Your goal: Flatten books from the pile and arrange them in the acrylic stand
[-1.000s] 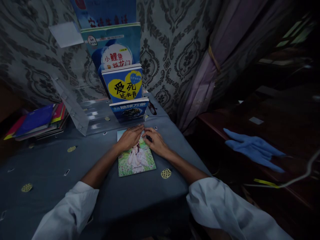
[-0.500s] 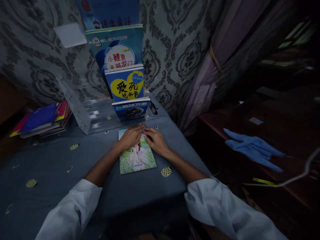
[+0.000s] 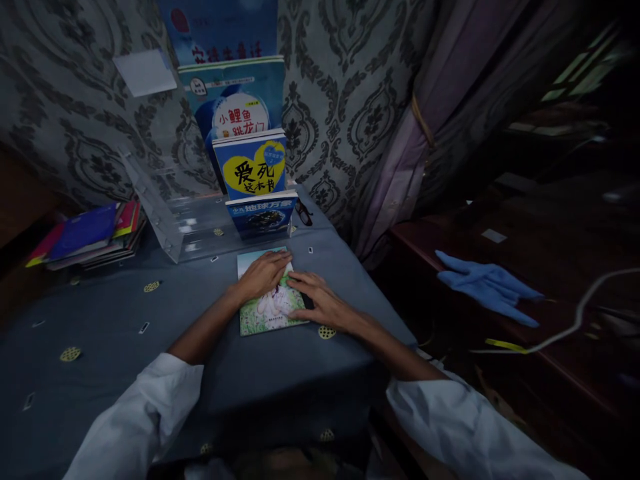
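Note:
A thin picture book [image 3: 260, 313] with a green cover lies flat on the grey-blue tablecloth [image 3: 125, 333]. My left hand [image 3: 263, 273] rests on its upper part, fingers stretched and lying flat. My right hand [image 3: 320, 300] lies on the book's right edge, fingers spread along the side. Just behind the book stands a clear acrylic rack [image 3: 170, 220] with several blue books in steps: one with a yellow heart [image 3: 253, 170], a lower dark-blue one [image 3: 263, 213] and taller ones [image 3: 235, 100] behind.
A stack of coloured books [image 3: 85, 237] lies at the table's left. Black glasses [image 3: 303, 213] sit beside the rack. A patterned wall and a tied purple curtain [image 3: 425, 120] stand behind. On a dark wooden surface at right lie blue gloves [image 3: 480, 283] and a cable [image 3: 565, 327].
My right hand has slid from the book's top edge down along its right side, fingers now spread. The left hand stays on the cover. The camera has shifted slightly.

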A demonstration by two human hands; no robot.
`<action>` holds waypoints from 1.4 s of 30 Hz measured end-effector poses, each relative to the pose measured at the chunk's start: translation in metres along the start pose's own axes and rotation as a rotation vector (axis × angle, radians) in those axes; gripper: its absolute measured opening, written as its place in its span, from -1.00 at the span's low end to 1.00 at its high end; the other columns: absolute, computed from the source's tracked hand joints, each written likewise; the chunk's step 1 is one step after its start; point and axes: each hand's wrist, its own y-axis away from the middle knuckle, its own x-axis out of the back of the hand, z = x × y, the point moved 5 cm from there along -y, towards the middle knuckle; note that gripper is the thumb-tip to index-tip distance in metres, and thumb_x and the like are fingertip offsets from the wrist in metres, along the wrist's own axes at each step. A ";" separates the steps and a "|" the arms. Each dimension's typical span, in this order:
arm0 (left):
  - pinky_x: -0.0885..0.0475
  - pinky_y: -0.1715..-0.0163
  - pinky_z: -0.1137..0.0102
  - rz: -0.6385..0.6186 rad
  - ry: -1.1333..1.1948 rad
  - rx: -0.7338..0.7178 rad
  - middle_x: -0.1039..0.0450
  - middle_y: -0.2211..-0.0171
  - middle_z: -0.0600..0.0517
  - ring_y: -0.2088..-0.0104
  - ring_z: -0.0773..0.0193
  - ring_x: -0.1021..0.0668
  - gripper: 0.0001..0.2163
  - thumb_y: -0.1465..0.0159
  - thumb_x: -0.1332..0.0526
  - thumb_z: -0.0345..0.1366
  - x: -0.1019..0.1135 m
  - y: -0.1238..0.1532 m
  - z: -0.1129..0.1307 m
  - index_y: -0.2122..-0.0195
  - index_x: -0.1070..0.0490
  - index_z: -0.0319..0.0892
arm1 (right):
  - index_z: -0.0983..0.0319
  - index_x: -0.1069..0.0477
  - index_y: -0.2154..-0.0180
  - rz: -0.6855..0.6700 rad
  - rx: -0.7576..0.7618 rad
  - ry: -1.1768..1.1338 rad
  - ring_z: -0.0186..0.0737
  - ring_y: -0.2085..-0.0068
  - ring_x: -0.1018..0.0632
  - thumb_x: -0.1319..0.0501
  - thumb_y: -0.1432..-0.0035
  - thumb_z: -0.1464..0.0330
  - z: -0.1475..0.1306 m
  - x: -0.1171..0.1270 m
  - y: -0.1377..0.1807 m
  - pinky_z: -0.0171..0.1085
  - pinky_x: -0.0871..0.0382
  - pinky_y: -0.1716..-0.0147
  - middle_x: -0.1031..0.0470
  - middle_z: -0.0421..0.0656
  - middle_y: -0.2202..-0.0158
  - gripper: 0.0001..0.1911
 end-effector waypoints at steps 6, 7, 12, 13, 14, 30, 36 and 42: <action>-0.17 -0.35 0.14 0.003 0.025 -0.037 -0.31 -0.30 -0.13 -0.35 0.14 -0.32 -0.60 -0.46 0.03 -0.25 -0.002 0.012 0.016 -0.25 -0.36 -0.19 | 0.22 -0.27 -0.31 -0.037 0.005 -0.013 0.13 -0.37 -0.26 -0.40 -0.13 0.09 -0.009 -0.002 0.023 0.11 -0.16 -0.33 -0.23 0.13 -0.36 -0.20; -0.17 -0.35 0.14 -0.006 0.012 -0.046 -0.31 -0.30 -0.13 -0.34 0.14 -0.32 -0.60 -0.46 0.03 -0.25 -0.002 0.014 0.018 -0.25 -0.36 -0.19 | 0.20 -0.27 -0.31 -0.026 -0.006 -0.023 0.12 -0.36 -0.28 -0.39 -0.15 0.11 -0.008 -0.003 0.025 0.10 -0.19 -0.32 -0.23 0.11 -0.36 -0.23; -0.23 -0.32 0.19 -0.043 -0.040 -0.090 -0.31 -0.31 -0.13 -0.33 0.16 -0.35 -0.60 -0.48 0.04 -0.25 -0.002 0.025 0.033 -0.26 -0.34 -0.21 | 0.18 -0.27 -0.31 0.033 -0.030 -0.085 0.08 -0.33 -0.34 -0.37 -0.16 0.08 -0.003 -0.004 0.027 0.07 -0.27 -0.29 -0.29 0.09 -0.33 -0.24; -0.25 -0.32 0.18 -0.043 -0.043 -0.092 -0.32 -0.30 -0.12 -0.33 0.15 -0.35 -0.60 -0.48 0.05 -0.26 -0.001 0.027 0.035 -0.26 -0.34 -0.21 | 0.19 -0.27 -0.31 0.054 -0.026 -0.094 0.08 -0.32 -0.36 -0.36 -0.16 0.07 -0.003 -0.004 0.027 0.07 -0.28 -0.28 -0.31 0.09 -0.31 -0.24; -0.25 -0.32 0.17 -0.042 -0.042 -0.092 -0.32 -0.30 -0.12 -0.33 0.15 -0.35 -0.60 -0.48 0.05 -0.26 -0.001 0.029 0.037 -0.26 -0.33 -0.20 | 0.18 -0.27 -0.31 0.080 -0.025 -0.101 0.07 -0.30 -0.37 -0.36 -0.17 0.07 -0.002 -0.003 0.027 0.07 -0.28 -0.28 -0.33 0.08 -0.30 -0.25; -0.22 -0.35 0.19 -0.142 0.032 -0.154 -0.36 -0.28 -0.05 -0.32 0.20 -0.36 -0.60 -0.51 0.07 -0.20 -0.001 0.056 0.088 -0.26 -0.34 -0.14 | 0.16 -0.27 -0.30 0.203 -0.057 -0.048 0.09 -0.25 -0.43 -0.38 -0.17 0.20 0.007 -0.001 0.028 0.08 -0.35 -0.24 -0.37 0.06 -0.25 -0.29; -0.21 -0.35 0.22 -0.142 0.056 -0.157 -0.37 -0.27 -0.09 -0.32 0.20 -0.36 -0.60 -0.50 0.05 -0.22 0.002 0.060 0.096 -0.25 -0.35 -0.21 | 0.16 -0.30 -0.28 0.205 -0.016 -0.057 0.09 -0.23 -0.45 -0.35 -0.18 0.30 0.009 -0.004 0.028 0.11 -0.36 -0.22 -0.41 0.06 -0.22 -0.36; -0.21 -0.35 0.21 -0.153 0.070 -0.161 -0.34 -0.29 -0.11 -0.33 0.18 -0.34 -0.60 -0.51 0.05 -0.20 0.004 0.060 0.094 -0.26 -0.33 -0.20 | 0.15 -0.33 -0.25 0.192 0.042 -0.052 0.06 -0.18 -0.48 -0.32 -0.22 0.28 0.007 -0.006 0.027 0.12 -0.40 -0.17 -0.47 0.04 -0.16 -0.42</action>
